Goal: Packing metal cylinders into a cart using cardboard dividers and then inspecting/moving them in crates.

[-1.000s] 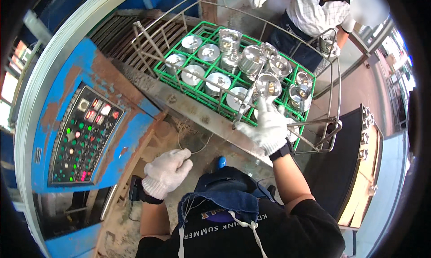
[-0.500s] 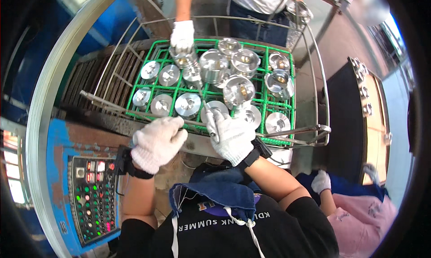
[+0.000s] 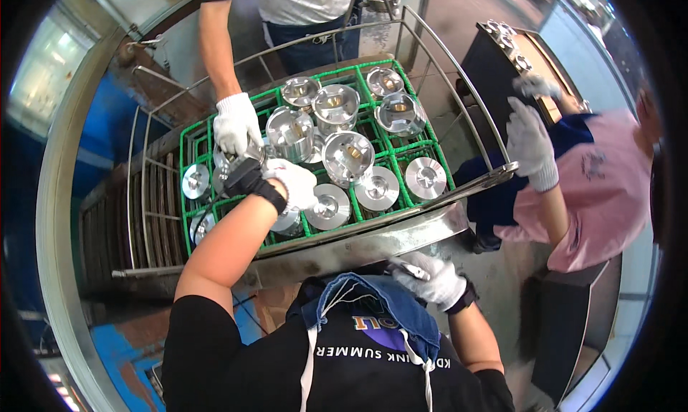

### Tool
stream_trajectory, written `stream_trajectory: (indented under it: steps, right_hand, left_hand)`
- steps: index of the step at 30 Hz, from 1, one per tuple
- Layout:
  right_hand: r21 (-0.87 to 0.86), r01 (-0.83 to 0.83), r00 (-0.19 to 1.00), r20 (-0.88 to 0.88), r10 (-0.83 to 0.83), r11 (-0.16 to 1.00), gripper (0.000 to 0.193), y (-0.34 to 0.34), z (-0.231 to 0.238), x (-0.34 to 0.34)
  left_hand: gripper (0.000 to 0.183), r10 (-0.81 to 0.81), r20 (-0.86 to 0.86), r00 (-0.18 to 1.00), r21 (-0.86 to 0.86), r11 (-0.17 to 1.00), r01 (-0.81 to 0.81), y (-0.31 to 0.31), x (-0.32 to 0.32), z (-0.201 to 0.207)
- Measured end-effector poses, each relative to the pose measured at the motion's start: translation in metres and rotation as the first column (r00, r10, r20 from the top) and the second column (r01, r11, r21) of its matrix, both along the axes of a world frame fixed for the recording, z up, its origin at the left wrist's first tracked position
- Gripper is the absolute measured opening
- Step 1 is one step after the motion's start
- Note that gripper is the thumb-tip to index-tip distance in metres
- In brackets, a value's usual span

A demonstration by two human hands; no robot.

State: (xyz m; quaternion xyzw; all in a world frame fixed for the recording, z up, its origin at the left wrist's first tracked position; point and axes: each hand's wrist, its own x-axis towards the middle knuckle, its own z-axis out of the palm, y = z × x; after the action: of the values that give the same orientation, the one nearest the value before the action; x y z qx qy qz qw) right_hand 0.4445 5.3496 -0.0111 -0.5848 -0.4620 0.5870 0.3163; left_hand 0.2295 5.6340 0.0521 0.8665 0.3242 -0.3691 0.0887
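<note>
Shiny metal pistons stand in the square cells of a green wire basket; others lie on top, brass-coloured bores showing. My left hand, in a white knitted glove, reaches over the basket's left part, close to a co-worker's gloved hand. A piston is partly visible between the two hands. My left fingers are mostly hidden behind the glove and wrist strap. Near my chest, in front of the basket, my right hand is closed around a slim metal tool.
A metal rail frame surrounds the basket, with a steel ledge on the near side. The co-worker stands across it. At right, a person in pink works beside a dark-sided table carrying more pistons. A blue panel is lower left.
My left hand has moved forward over the basket. My right hand has drawn back toward my chest with the slim metal tool. The view has turned, showing more of the right side.
</note>
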Motion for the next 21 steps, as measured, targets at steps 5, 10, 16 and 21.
stream_trajectory:
  steps: [5, 10, 16, 21]
  right_hand:
    - [-0.277, 0.441, 0.869, 0.37, -0.328, 0.854, 0.029, -0.025, -0.003, -0.052]
    - [-0.044, 0.289, 0.855, 0.461, -0.237, 0.956, 0.028, -0.026, -0.002, -0.09]
    - [-0.21, 0.512, 0.796, 0.48, -0.368, 0.833, 0.036, -0.02, -0.004, -0.096]
    - [-0.202, 0.442, 0.847, 0.414, -0.333, 0.874, 0.032, -0.024, -0.004, -0.099]
  left_hand:
    - [0.062, -0.118, -0.041, 0.992, -0.105, 0.988, 0.113, 0.022, 0.006, -0.078]
    - [0.048, 0.043, -0.035, 0.998, -0.193, 0.98, -0.049, 0.027, 0.009, -0.121]
    - [0.05, 0.115, -0.066, 0.991, -0.291, 0.948, -0.129, 0.039, 0.007, -0.152]
    - [0.058, 0.218, 0.116, 0.969, -0.178, 0.964, -0.195, 0.029, 0.0, -0.158]
